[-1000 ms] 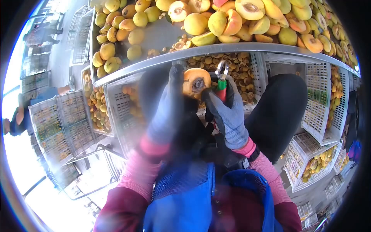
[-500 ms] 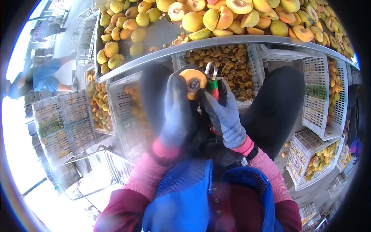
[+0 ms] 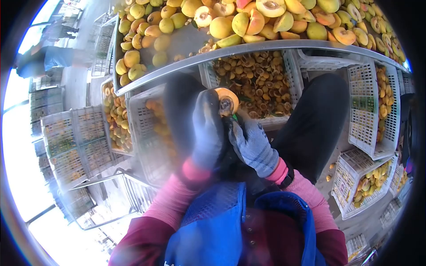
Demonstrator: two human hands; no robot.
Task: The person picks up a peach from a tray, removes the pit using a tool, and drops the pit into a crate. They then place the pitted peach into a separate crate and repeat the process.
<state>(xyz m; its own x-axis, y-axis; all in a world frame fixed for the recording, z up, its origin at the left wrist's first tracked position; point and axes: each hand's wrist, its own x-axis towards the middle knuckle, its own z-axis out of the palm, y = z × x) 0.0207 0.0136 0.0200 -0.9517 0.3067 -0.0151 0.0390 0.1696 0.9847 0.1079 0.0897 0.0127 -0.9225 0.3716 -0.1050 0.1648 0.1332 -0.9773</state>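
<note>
My left hand (image 3: 206,126), in a grey glove, is closed round a halved yellow peach (image 3: 229,96). Its cut face with the dark pit area shows toward me. My right hand (image 3: 256,146), also gloved, is closed on a pitting tool (image 3: 235,118) held against the lower edge of the peach half. Only a bit of the tool's green handle shows; its metal loop is hidden. Just beyond both hands, between my knees, stands a white crate (image 3: 294,73) with many small brown-orange pieces (image 3: 253,82) in it.
A metal-edged table (image 3: 186,63) heaped with whole and halved peaches (image 3: 284,22) spans the front. White crates with fruit stand at the right (image 3: 361,111) and left (image 3: 137,133). Stacked crates (image 3: 75,137) and a blurred person (image 3: 49,60) are further left.
My right hand has turned, and the tool's metal loop and red-green handle, plain before, are now mostly hidden by the peach half and fingers. The peach half has shifted slightly up and right.
</note>
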